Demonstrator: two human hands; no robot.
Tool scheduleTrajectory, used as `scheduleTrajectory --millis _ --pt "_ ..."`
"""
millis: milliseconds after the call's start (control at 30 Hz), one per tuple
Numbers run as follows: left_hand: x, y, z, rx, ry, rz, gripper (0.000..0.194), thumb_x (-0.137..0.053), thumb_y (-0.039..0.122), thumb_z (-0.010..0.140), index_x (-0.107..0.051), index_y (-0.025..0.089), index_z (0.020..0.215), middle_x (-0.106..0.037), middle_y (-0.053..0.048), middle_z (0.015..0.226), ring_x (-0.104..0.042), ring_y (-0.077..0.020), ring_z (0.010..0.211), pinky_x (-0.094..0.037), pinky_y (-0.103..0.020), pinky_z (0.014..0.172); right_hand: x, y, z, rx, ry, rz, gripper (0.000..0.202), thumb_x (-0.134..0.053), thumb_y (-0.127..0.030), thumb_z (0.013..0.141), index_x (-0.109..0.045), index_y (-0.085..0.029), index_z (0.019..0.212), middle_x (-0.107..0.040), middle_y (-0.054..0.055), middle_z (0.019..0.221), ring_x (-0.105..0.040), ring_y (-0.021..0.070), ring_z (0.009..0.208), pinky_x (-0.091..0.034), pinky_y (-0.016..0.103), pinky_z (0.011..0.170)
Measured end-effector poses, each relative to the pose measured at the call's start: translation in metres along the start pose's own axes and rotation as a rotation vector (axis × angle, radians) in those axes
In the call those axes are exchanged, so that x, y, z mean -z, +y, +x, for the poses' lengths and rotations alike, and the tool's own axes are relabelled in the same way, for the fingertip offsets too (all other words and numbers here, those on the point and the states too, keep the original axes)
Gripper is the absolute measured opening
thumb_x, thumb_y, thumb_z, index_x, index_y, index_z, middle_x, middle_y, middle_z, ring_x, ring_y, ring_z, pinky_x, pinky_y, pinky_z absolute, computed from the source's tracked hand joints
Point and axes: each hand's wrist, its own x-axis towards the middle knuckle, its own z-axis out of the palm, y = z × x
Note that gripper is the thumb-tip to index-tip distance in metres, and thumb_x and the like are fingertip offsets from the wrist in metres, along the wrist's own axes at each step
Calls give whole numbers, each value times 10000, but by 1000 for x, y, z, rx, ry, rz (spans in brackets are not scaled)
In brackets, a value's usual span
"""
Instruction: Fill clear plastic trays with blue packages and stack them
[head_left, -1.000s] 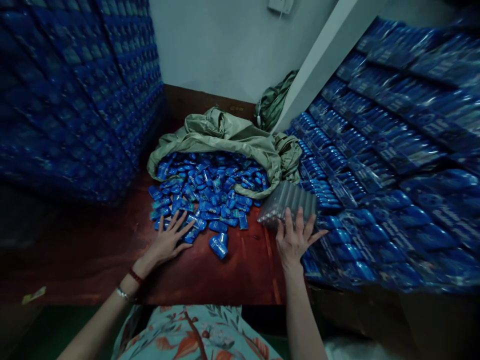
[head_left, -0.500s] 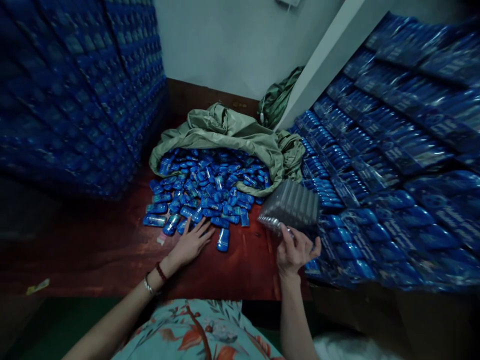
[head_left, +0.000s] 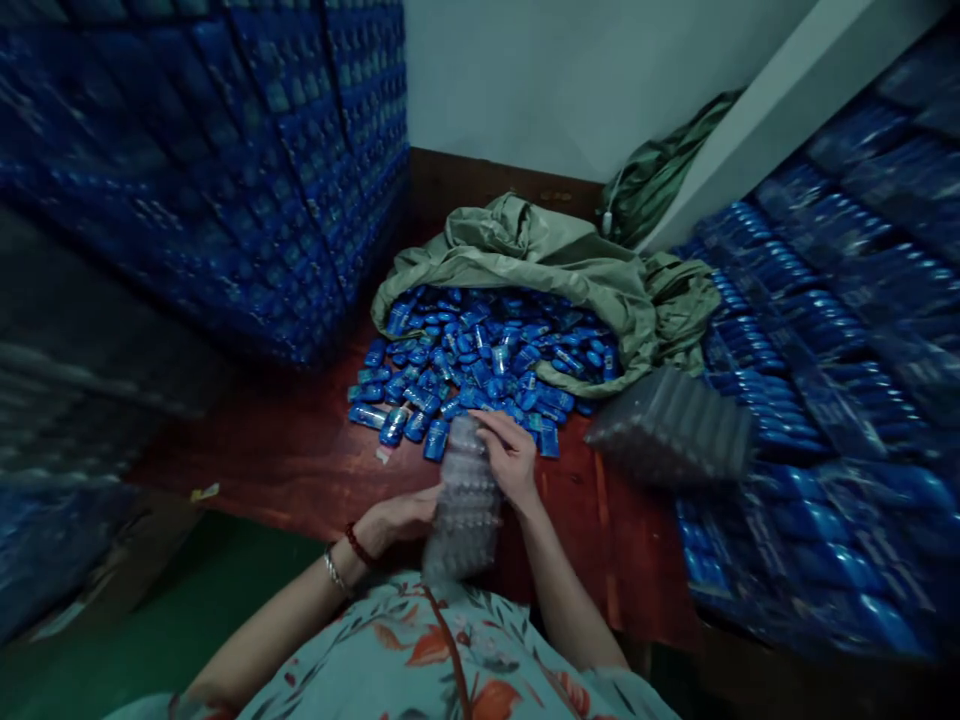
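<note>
A clear ridged plastic tray (head_left: 466, 500) stands tilted in front of my body, somewhat blurred. My right hand (head_left: 508, 455) grips its upper right edge. At its left side my left hand (head_left: 411, 512) holds it, the fingertips partly hidden behind the plastic. Just beyond the tray, many small blue packs (head_left: 480, 365) spill from the mouth of a grey-green sack (head_left: 540, 260) onto the red surface (head_left: 300, 470). A stack of similar clear trays (head_left: 675, 425) lies to the right of my right hand.
Tall stacks of wrapped blue packs (head_left: 247, 190) rise on the left. More wrapped packs (head_left: 810, 500) are piled on the right. Behind the sack are a wall and a slanted white post (head_left: 757, 110), with a dark green bundle (head_left: 652, 180) beside it.
My right hand has moved left from the tray stack and now grips a tray. My left hand has come back from the blue packs to that tray. The view has shifted left.
</note>
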Motion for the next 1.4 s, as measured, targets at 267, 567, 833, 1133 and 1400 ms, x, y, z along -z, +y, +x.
scheduleTrajectory --millis 267,567,833,1133,1400 --pt "5 2 -22 -183 443 133 1057 -688 545 667 -99 202 1475 -389 -148 1417 -365 -327 1305 -356 -461 1044 -11 -27 -25 -183 39 63 280 -519 -387 839 -586 -207 1043 -588 50 959 -553 184 889 -448 310 789" --pt "9 28 -15 -262 608 364 1219 -755 429 636 122 226 1458 -212 -147 1497 -363 -319 1303 -327 -453 1072 -29 -40 0 -410 -467 639 375 -653 -551 706 -587 -198 817 -551 -13 733 -512 141 697 -428 249 646" --pt "28 24 -29 -289 598 312 1083 -681 522 703 0 190 1477 -177 -114 1528 -151 -314 1401 -167 -456 1142 -46 -45 16 -492 -533 730 316 -688 -480 712 -590 -186 774 -565 -19 723 -504 118 658 -406 231 629" --pt "28 26 -49 -353 632 17 888 -657 467 742 -204 188 1452 -449 -119 1389 -444 -314 1249 -368 -427 1041 -48 -73 40 -273 -593 310 223 -523 -345 842 -542 -186 687 -519 -51 575 -489 89 518 -371 200 511" --pt "49 20 -79 -439 979 -319 734 -761 462 603 -482 200 1229 -653 -63 976 -641 -201 802 -522 -296 696 -79 -76 119 -253 -556 294 163 -555 -271 731 -497 -196 599 -467 -85 401 -442 82 327 -334 190 362"
